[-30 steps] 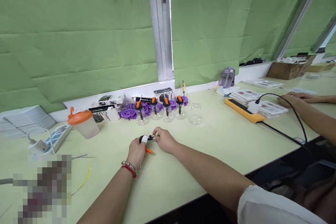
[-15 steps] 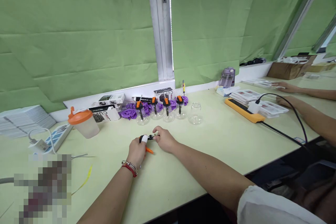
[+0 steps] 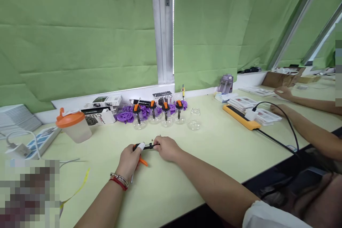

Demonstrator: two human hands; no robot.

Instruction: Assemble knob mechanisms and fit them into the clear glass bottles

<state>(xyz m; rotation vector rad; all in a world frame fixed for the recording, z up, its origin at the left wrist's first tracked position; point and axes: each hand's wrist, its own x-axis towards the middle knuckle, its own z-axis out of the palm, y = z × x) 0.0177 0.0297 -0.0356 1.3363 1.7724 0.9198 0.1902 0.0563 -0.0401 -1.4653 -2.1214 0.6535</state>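
Note:
My left hand is closed around a black-and-orange bottle top, with its orange lever sticking out below my fingers. White material covers the tip of my left thumb. My right hand pinches the far end of the dark stem that runs from this top; its fingertips partly hide that end. Beyond my hands stands a row of several clear glass bottles fitted with similar black-and-orange tops. To their right, a clear glass bottle has no top on it.
Purple plastic pieces and printed boxes lie behind the bottles. An orange-lidded cup and a power strip stand left. Right are a yellow power strip, printed sheets and another person's hands.
My view has shifted slightly. My hands, still on the bottle top, have moved a little lower and farther apart, and more of the dark stem shows between them.

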